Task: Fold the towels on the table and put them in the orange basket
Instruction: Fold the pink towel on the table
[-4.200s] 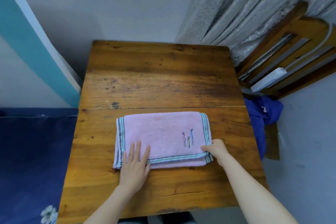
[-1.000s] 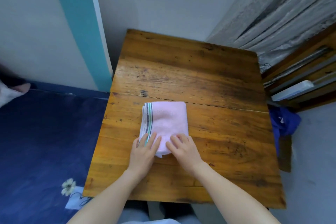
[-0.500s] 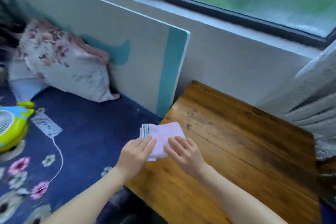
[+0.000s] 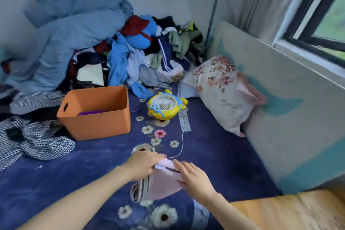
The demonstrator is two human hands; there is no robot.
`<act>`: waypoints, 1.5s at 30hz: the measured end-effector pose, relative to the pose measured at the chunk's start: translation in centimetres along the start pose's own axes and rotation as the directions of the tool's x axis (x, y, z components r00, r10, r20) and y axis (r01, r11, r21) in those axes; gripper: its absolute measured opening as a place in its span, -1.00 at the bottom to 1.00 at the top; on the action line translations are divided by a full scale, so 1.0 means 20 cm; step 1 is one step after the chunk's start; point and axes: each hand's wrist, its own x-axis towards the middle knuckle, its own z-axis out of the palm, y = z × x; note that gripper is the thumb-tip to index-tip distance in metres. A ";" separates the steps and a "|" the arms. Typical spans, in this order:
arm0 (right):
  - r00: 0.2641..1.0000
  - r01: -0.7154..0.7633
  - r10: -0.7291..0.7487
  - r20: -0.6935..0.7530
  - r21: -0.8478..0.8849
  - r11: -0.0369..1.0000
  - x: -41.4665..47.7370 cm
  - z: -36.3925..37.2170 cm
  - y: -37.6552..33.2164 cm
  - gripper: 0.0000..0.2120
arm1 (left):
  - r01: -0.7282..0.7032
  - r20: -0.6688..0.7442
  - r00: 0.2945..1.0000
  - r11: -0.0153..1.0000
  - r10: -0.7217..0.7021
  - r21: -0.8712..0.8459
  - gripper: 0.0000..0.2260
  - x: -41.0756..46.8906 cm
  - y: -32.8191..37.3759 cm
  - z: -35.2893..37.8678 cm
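Observation:
The folded pink towel (image 4: 158,183) with striped edges hangs in the air above the blue floral bedspread, held between both hands. My left hand (image 4: 142,164) grips its upper left edge, fingers curled over the top. My right hand (image 4: 194,177) holds its right side with fingers spread along the fabric. The orange basket (image 4: 97,123) stands on the bed to the upper left, well apart from the towel, with something purple (image 4: 91,112) inside it.
A yellow toy-shaped fan (image 4: 165,106) with a white cable sits right of the basket. A floral pillow (image 4: 225,95) leans on the panel at right. Piled clothes (image 4: 149,48) and a blue duvet fill the back. Checked cloth (image 4: 35,140) lies left. The table corner (image 4: 291,211) shows bottom right.
Both hands have lifted the folded towel off the table and carried it left over the bed. My view has swung left, bringing the orange basket into sight.

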 end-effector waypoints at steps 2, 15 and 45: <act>0.999 0.053 -0.053 0.010 0.029 0.998 0.22 0.05 -0.10 -0.24 | 0.045 0.046 0.998 0.999 -0.044 -0.025 -0.69 -0.08 -0.22 -0.05; 0.981 0.174 -0.174 0.080 0.006 0.985 1.73 0.33 -0.53 -0.70 | -0.194 -0.223 0.957 0.981 0.184 -0.023 -0.67 -0.13 -1.88 -0.10; 0.571 -0.335 -0.005 0.821 0.238 0.912 3.02 1.70 -0.45 -0.57 | 0.378 0.535 0.768 0.924 -0.352 0.066 -0.66 0.53 -3.05 0.55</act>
